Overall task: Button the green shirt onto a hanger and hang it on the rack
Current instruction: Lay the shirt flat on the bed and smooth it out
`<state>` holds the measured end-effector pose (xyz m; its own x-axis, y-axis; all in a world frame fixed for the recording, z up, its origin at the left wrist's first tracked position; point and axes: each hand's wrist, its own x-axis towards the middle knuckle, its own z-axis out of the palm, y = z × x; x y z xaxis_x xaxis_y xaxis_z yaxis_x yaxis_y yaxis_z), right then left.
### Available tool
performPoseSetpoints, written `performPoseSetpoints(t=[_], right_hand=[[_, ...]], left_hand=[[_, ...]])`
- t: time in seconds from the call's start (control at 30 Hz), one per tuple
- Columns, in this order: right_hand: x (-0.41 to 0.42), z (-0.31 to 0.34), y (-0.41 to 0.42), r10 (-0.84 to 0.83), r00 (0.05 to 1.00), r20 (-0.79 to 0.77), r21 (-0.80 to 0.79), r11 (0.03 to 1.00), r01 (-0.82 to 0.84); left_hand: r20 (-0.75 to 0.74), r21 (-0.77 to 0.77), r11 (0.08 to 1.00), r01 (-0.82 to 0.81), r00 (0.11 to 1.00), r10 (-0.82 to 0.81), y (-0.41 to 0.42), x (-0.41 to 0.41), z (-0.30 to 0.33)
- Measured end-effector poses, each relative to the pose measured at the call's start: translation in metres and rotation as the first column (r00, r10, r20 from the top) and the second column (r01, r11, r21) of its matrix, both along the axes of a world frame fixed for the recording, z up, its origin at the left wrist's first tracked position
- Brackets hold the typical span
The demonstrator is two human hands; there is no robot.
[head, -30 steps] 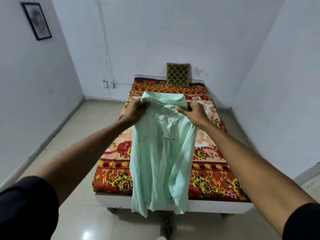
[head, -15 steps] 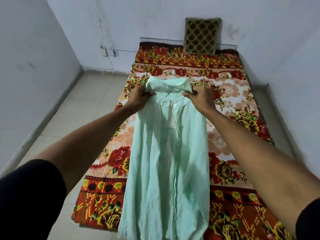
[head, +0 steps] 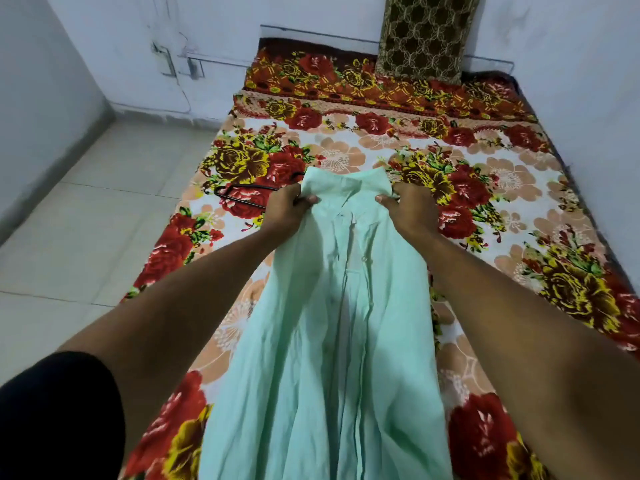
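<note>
Holding: left hand (head: 285, 211) and right hand (head: 410, 211), fingers pinching the green shirt (head: 332, 341) at its shoulders
Hanger (head: 242, 195): on the bed (head: 485, 188), beside the left hand

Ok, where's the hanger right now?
The black hanger lies on the floral bedspread, just left of the left hand and partly hidden behind it.

A bed (head: 512, 188) with a flowered blanket in red, yellow and peach stands against the white walls (head: 311, 15). At its far edge a brown patterned cushion (head: 424, 36) leans upright on the wall. Pale floor tiles (head: 86, 209) lie beside the bed's left edge.
</note>
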<state>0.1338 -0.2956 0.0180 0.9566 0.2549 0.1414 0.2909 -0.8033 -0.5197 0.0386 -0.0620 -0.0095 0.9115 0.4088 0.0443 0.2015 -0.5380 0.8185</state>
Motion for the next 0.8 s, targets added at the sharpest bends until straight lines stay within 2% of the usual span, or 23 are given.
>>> performPoseSetpoints(t=[0.2,0.3,0.37,0.47,0.57,0.63,0.7,0.8], right_hand=[[0.034,-0.127,0.003,-0.121,0.987,-0.104,-0.183,0.978,0.1],[0.038,-0.164,0.012,-0.211,0.974,-0.078,-0.208,0.959,0.191],[0.028,-0.18,0.018,-0.215,0.976,0.021,-0.241,0.947,0.213],[0.013,-0.212,0.02,0.015,0.957,0.29,-0.382,0.919,0.101],[0.0,-0.224,0.026,0.285,0.868,0.406,-0.437,0.895,-0.089],[-0.006,-0.228,0.033,0.451,0.815,0.364,-0.458,0.848,-0.265],[-0.006,-0.233,0.036,0.582,0.781,0.227,-0.474,0.766,-0.434],[0.002,-0.235,0.038,0.597,0.801,0.04,-0.465,0.721,-0.514]], left_hand=[[-0.035,0.005,1.0,-0.009,0.999,0.009,-0.002,0.043,-0.113],[-0.046,-0.003,0.999,-0.035,0.998,0.035,0.004,0.056,-0.153],[-0.031,-0.007,0.997,-0.077,0.997,0.077,0.008,0.057,-0.167],[-0.047,-0.03,0.993,-0.11,0.993,0.108,0.006,0.055,-0.188],[-0.138,-0.064,0.99,-0.126,0.984,0.116,0.006,0.052,-0.194],[-0.211,-0.109,0.984,-0.14,0.971,0.115,0.009,0.048,-0.19],[-0.299,-0.178,0.979,-0.103,0.953,0.046,0.013,0.04,-0.184],[-0.433,-0.269,0.961,0.065,0.883,-0.181,0.025,0.026,-0.175]])
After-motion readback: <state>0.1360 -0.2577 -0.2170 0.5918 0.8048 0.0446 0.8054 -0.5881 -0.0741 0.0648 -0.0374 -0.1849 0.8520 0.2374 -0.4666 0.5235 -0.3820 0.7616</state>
